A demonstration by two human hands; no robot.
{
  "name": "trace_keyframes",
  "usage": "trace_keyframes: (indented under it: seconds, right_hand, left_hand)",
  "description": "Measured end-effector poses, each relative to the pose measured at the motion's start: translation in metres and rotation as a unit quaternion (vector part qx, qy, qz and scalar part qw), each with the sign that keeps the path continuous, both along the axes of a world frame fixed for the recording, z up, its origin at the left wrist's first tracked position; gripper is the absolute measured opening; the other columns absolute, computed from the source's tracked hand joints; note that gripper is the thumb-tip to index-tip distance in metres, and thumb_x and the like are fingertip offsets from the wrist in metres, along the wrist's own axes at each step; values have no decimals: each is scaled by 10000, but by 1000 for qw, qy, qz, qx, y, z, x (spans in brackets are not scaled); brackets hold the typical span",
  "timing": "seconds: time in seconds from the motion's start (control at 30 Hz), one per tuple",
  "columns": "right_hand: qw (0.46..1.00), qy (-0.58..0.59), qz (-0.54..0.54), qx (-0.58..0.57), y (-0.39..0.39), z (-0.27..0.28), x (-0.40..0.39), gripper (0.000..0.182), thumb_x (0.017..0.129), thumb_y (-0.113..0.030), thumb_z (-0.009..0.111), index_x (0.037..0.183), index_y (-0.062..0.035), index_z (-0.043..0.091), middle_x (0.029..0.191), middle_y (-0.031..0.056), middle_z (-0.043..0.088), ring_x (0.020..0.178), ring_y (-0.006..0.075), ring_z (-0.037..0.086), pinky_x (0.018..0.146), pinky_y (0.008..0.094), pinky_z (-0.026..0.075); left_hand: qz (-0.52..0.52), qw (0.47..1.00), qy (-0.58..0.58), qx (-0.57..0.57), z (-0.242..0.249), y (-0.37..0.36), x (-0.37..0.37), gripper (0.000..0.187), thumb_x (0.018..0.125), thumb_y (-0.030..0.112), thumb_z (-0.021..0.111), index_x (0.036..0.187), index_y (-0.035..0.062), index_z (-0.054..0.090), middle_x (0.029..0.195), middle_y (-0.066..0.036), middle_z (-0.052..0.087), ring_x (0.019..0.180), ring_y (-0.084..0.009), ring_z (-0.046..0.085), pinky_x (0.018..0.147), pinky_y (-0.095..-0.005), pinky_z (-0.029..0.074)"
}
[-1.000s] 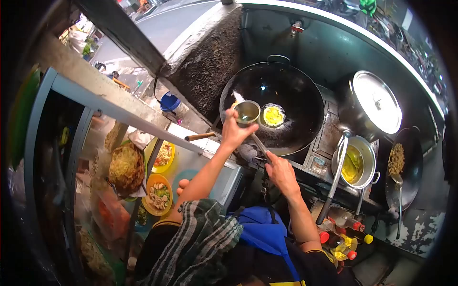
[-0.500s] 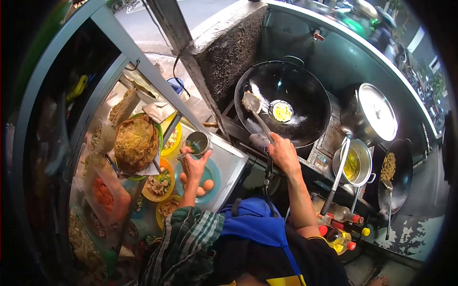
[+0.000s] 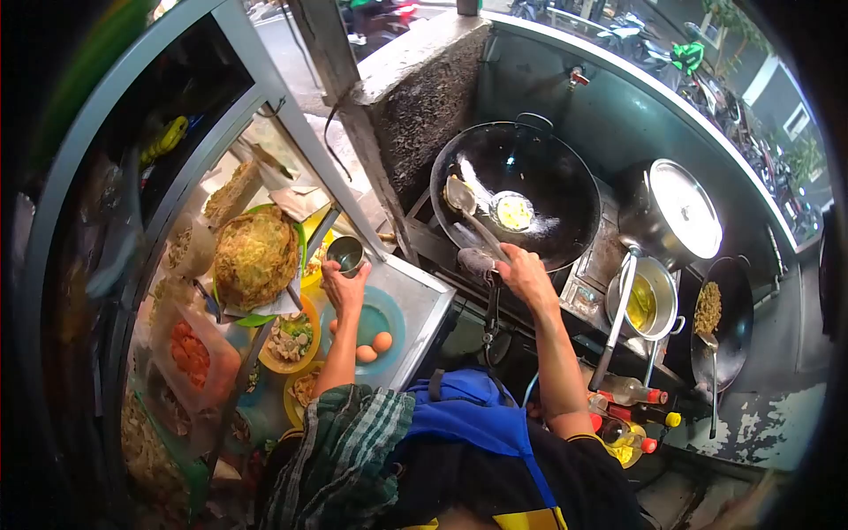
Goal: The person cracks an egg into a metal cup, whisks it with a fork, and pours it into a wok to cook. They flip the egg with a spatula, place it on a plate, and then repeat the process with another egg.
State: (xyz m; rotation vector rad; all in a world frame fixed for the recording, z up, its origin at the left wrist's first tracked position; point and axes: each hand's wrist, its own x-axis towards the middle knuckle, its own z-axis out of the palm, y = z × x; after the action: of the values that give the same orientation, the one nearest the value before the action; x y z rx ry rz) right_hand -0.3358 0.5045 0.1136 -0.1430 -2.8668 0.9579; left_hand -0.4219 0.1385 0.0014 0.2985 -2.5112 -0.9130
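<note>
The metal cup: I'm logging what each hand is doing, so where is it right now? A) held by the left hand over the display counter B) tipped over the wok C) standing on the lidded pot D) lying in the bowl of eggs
A: the left hand holds the metal cup over the display counter, away from the wok.

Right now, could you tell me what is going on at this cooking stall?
A person is frying a yellow egg patty in a large black wok. The right hand grips the handle of a metal spatula resting in the wok. The left hand holds a small steel cup over the counter, above a blue plate of brown eggs.
</note>
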Motion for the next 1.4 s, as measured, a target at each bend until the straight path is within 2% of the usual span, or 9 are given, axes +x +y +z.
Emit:
trace_keyframes:
  seconds: [0.23, 0.4, 0.53, 0.67, 0.8, 1.1, 1.17, 1.27, 1.4]
  right_hand:
    - [989, -73, -30, -126, 19, 10, 10, 449, 866, -227, 660, 1270, -38, 613, 1102, 252, 682, 1081, 375, 655, 930, 427, 504]
    - [991, -82, -17, -106, 40, 18, 21, 480, 843, -266, 664, 1255, -22, 625, 1072, 242, 699, 1033, 342, 686, 902, 394, 510]
    - [989, -105, -6, -107, 47, 22, 27, 476, 840, -258, 675, 1261, -41, 628, 1076, 231, 702, 1027, 338, 687, 886, 397, 512]
    - [988, -88, 15, -123, 71, 8, 28, 474, 838, -251, 680, 1261, -43, 628, 1094, 214, 703, 1034, 326, 686, 891, 391, 512]
    - [984, -110, 49, -130, 84, 19, 25, 477, 820, -221, 692, 1255, -37, 632, 1109, 190, 706, 1046, 309, 684, 910, 378, 510]
    - [981, -117, 111, -108, 127, 33, 12, 477, 787, -197, 709, 1242, -64, 649, 1053, 154, 728, 986, 260, 695, 886, 358, 522]
    - [967, -241, 86, -22, 137, 95, 8, 457, 736, -226, 730, 1170, -86, 702, 1024, 125, 738, 970, 239, 697, 858, 354, 536]
    - [975, -162, 148, 36, 154, 74, -29, 445, 731, -220, 713, 1161, -106, 711, 1093, 115, 725, 1034, 294, 687, 927, 389, 534]
    - [982, -63, -9, 176, 133, 11, -68, 344, 788, -145, 665, 1122, -201, 726, 1035, 144, 718, 987, 323, 688, 870, 450, 555]
  left_hand:
    - [-36, 997, 60, -27, -31, -5, -18, 564, 647, 331, 878, 917, 35, 482, 990, -194, 529, 1033, -398, 523, 890, -489, 440]
    - [-76, 994, 63, -50, -38, -2, -16, 471, 716, 230, 834, 950, 31, 477, 1283, -302, 447, 1287, -460, 411, 1027, -500, 399]
    - [-92, 996, -8, 20, -17, 4, 0, 730, 719, 89, 753, 1360, 46, 405, 1533, -345, 152, 1370, -490, 305, 1104, -527, 317]
    - [-87, 996, 13, 10, 5, 16, 42, 873, 715, 70, 739, 1465, 67, 291, 1540, -343, 140, 1441, -481, 181, 1185, -501, 194]
    - [-82, 996, -3, 42, 30, 24, 85, 851, 734, 67, 738, 1463, 73, 300, 1555, -318, 132, 1441, -469, 197, 1178, -498, 214]
    - [-87, 995, -5, 44, 43, 23, 113, 738, 791, 107, 758, 1427, 94, 385, 1561, -208, 265, 1421, -395, 304, 1130, -480, 310]
    - [-115, 993, 21, 12, 50, 17, 117, 706, 775, 84, 767, 1390, 96, 422, 1550, -202, 289, 1406, -406, 321, 1127, -490, 307]
    - [-116, 991, 72, -13, 58, 13, 111, 569, 783, 67, 763, 1294, 68, 513, 1505, -179, 382, 1377, -397, 372, 1098, -492, 349]
    - [-156, 984, 88, -23, 74, 18, 110, 354, 806, 48, 746, 1133, 41, 611, 1321, -164, 574, 1204, -365, 545, 1003, -447, 448]
